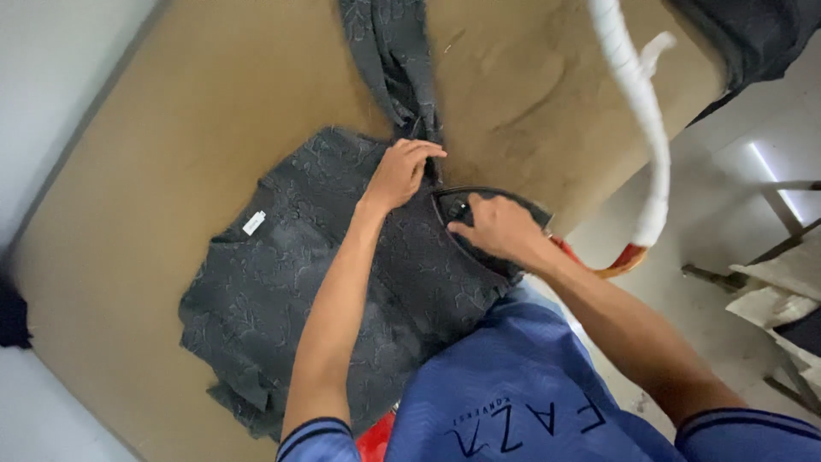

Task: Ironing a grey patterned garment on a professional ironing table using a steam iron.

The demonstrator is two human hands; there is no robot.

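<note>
Soft, even daylight with faint shadows; a bright glare strip on the pale floor (770, 171) at right; slight motion blur and wide-angle bending at the edges.

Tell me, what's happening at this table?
A person in a blue shirt is ironing. Their right hand grips a black iron resting on a dark grey patterned garment, while the left hand presses the cloth flat just beside the iron's tip. The garment lies spread on a tan padded table, one sleeve stretched toward the far edge. A white-wrapped cord arcs overhead on the right down toward the iron.
</note>
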